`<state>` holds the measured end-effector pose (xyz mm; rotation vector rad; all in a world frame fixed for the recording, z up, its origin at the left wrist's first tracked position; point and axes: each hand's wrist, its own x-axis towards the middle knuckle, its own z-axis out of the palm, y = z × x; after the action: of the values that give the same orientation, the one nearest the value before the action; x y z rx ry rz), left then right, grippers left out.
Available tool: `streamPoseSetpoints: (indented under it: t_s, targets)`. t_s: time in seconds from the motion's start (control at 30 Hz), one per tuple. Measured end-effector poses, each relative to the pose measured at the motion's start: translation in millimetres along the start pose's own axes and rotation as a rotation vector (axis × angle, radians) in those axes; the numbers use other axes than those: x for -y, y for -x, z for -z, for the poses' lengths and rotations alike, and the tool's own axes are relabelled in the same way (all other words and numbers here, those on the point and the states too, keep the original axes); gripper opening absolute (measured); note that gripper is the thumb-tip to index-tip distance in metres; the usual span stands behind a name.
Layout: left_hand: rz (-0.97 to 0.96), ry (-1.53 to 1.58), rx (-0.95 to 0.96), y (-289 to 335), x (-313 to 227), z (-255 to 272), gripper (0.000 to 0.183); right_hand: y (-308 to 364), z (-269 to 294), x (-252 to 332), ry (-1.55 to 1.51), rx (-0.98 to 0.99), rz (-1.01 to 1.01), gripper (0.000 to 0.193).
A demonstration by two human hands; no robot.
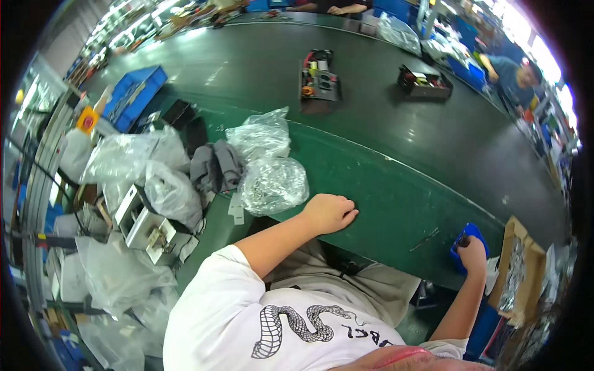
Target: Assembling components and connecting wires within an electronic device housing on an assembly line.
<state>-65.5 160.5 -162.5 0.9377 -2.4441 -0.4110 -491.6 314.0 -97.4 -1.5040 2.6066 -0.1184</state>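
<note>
My left hand (331, 214) rests on the near edge of the green table (377, 204), its fingers curled in a loose fist with nothing showing in them. Far to the right, my right hand (473, 252) is closed on a small dark object (464, 241), too small to name. That object is at a small blue container (458, 260) by the table's right end. A thin dark tool (424, 239) lies on the green surface between my hands. Beside my left hand sits a clear plastic bag (274, 185) of small parts.
An open black case (319, 83) with parts and a second black box (425, 83) stand on the dark belt (371, 123). Grey cloth (216, 167) and plastic bags lie left. A cardboard box (532, 260) stands right. A person (516, 80) works at far right.
</note>
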Motion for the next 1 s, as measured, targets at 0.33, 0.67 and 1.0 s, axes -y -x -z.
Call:
streamPoseSetpoints:
  t_s: [0.33,0.67,1.0]
  targets:
    - [-0.04,0.082,0.014,-2.5,1.2,-1.3,0.029,-40.1,-46.6,-78.4,0.159,-0.332,0.097,0.017]
    - [-0.01,0.088,0.063,-3.7,0.3,4.2,0.027,-13.4,16.0,0.8,0.22,-0.142,-0.045,0.025]
    - [-0.036,0.081,0.038,-6.9,-0.3,-2.0,0.028,-23.6,-20.9,-52.7,0.155,-0.082,-0.042,0.015]
